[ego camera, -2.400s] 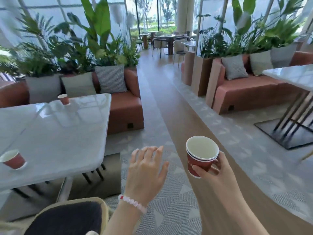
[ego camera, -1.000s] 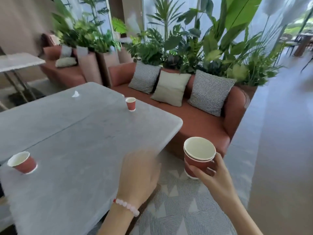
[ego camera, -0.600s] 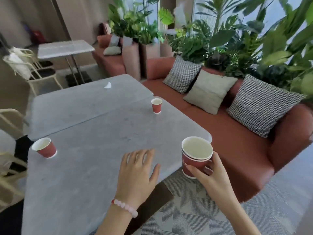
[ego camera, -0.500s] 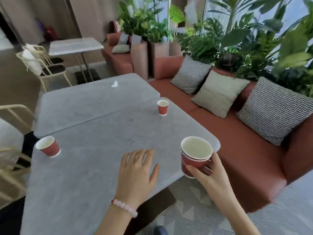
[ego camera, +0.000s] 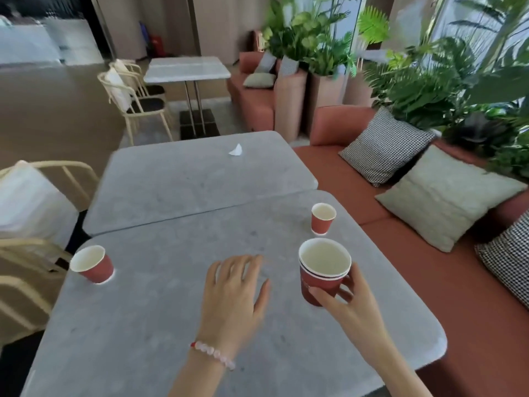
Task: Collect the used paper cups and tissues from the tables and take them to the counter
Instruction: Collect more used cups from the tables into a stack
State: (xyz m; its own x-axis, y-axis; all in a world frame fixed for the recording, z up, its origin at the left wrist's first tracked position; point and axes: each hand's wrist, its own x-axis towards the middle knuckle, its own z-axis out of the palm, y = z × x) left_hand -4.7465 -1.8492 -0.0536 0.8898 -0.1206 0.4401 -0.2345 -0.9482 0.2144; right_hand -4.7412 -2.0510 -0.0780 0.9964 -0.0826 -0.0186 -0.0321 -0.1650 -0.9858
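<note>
The right hand (ego camera: 353,303) grips a stack of nested red cups (ego camera: 323,272) above the near grey table (ego camera: 171,325). The left hand (ego camera: 233,296) hovers flat, fingers spread, holding nothing. One cup (ego camera: 323,218) stands near the sofa (ego camera: 458,282) edge, another (ego camera: 92,263) far left. A crumpled tissue (ego camera: 236,150) lies on the adjoining table (ego camera: 186,179). Chairs (ego camera: 28,253) flank the left side.

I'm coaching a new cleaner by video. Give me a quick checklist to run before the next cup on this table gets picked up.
1. Right hand grips the stacked cups securely: ok.
2. Left hand free to grab: ok, open and holding nothing.
3. Cup near the sofa upright: ok.
4. Cup at the left edge upright: ok, tilted look may be lens distortion.
5. Cups on the table drained: cannot tell.
6. Tissue on the far table noticed: ok, not yet collected.
</note>
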